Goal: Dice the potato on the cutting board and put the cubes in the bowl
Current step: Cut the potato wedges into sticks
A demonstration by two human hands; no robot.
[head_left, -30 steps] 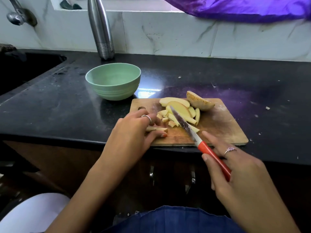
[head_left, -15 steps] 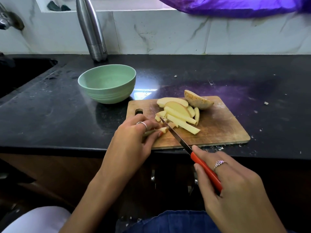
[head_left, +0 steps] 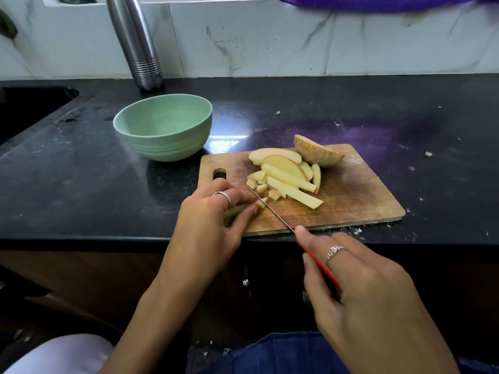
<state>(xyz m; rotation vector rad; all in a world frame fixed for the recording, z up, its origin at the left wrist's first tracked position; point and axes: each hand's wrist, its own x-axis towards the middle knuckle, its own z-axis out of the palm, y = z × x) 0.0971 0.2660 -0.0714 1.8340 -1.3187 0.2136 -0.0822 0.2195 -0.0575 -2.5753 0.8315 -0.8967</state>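
On the wooden cutting board (head_left: 356, 195) lie potato sticks (head_left: 293, 187), slices, a skin-on potato half (head_left: 318, 152) and a few small cubes (head_left: 263, 187). My left hand (head_left: 213, 220) pinches a potato stick (head_left: 237, 210) at the board's near left corner. My right hand (head_left: 359, 292) grips a red-handled knife (head_left: 272, 211); its blade stands edge-down across the end of that stick, right beside my left fingertips. The green bowl (head_left: 164, 128) stands on the counter to the left behind the board and looks empty.
A steel bottle (head_left: 137, 47) stands behind the bowl against the tiled wall. The black counter (head_left: 81, 171) carries small crumbs at the right. A dark sink (head_left: 24, 109) is at the far left. The board's near edge lies close to the counter's front edge.
The knife came off the pile of sticks and moved left and down onto the stick my left hand holds. My left hand stayed in place. The camera shifted slightly.
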